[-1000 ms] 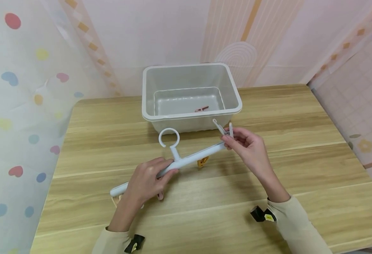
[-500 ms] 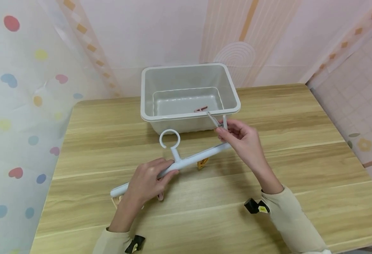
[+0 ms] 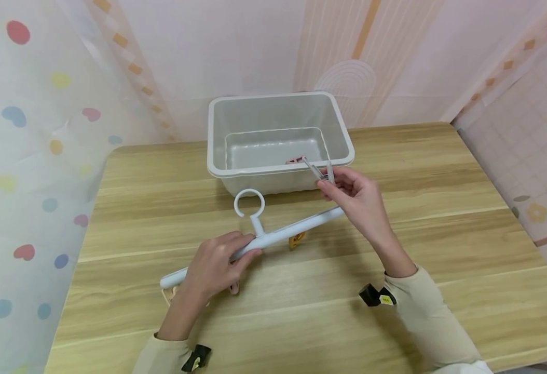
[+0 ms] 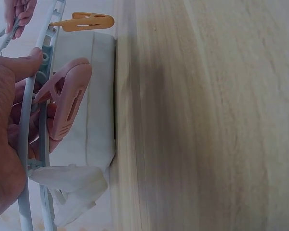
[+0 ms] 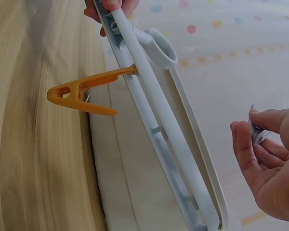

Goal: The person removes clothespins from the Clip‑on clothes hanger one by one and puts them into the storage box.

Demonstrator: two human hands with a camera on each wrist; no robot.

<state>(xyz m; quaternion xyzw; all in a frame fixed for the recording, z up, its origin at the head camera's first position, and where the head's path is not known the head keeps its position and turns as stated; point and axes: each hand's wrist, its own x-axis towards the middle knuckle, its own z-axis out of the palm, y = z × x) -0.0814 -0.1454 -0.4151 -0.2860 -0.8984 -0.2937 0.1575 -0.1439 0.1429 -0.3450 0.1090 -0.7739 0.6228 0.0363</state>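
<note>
My left hand (image 3: 217, 265) grips a pale blue hanger (image 3: 297, 227) just left of its ring hook (image 3: 249, 193). Under the bar hang an orange clothespin (image 5: 82, 91) and a pink clothespin (image 4: 71, 94), the latter beside my left fingers. A cream-coloured clothespin (image 4: 72, 187) dangles nearer the hanger's left end. Between thumb and fingers, my right hand (image 3: 359, 200) pinches a grey clothespin (image 3: 312, 167), held in front of the bin's near rim, above and apart from the hanger's right end.
Behind the hanger, at the table's back, stands a light grey plastic bin (image 3: 250, 173) with a dusky pink clothespin (image 3: 293, 160) on its floor. All of it is on a wood-grain table (image 3: 395, 171), with a patterned wall covering (image 3: 255, 47) behind.
From the hanger's right end, my right hand has moved up and slightly left toward the bin, carrying the grey clothespin. The left hand and hanger stay almost still.
</note>
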